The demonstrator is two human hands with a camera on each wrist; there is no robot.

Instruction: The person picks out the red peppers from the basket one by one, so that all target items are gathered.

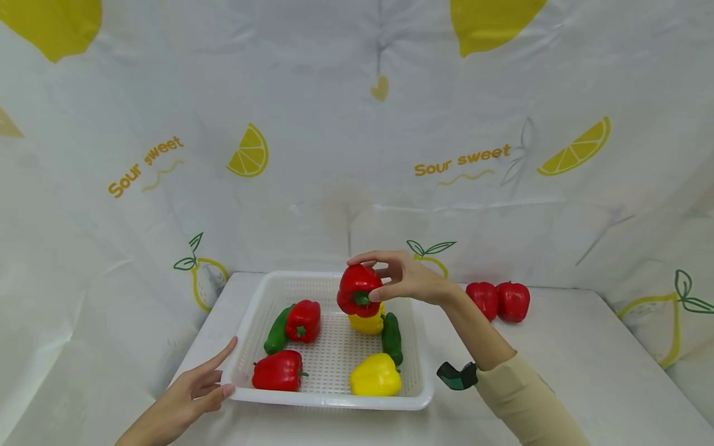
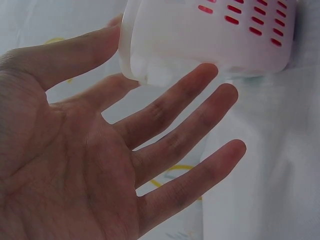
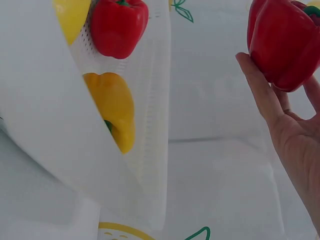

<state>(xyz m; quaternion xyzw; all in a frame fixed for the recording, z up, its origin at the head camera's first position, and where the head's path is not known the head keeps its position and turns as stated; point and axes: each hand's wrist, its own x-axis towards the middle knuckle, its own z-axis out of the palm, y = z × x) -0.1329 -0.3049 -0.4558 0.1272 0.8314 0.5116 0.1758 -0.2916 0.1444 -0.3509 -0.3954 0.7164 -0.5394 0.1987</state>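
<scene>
My right hand [image 1: 409,279] holds a red bell pepper [image 1: 357,290] over the back right part of a white plastic basket [image 1: 329,399]. In the right wrist view the fingers support this red bell pepper [image 3: 282,42] from below. My left hand [image 1: 192,393] is at the basket's front left corner. Up close, the thumb and forefinger of my left hand [image 2: 75,165] touch the basket rim [image 2: 130,45], while the other fingers extend loosely. Inside the basket lie two red bell peppers, yellow bell peppers [image 1: 376,375], a green pepper [image 1: 277,331] and a cucumber [image 1: 392,337].
Two more red bell peppers [image 1: 498,301] sit side by side on the white table [image 1: 574,347], right of the basket. A dark green strap-like piece [image 1: 457,376] shows by the right forearm. Behind the table hangs a white sheet [image 1: 334,142] printed with lemons.
</scene>
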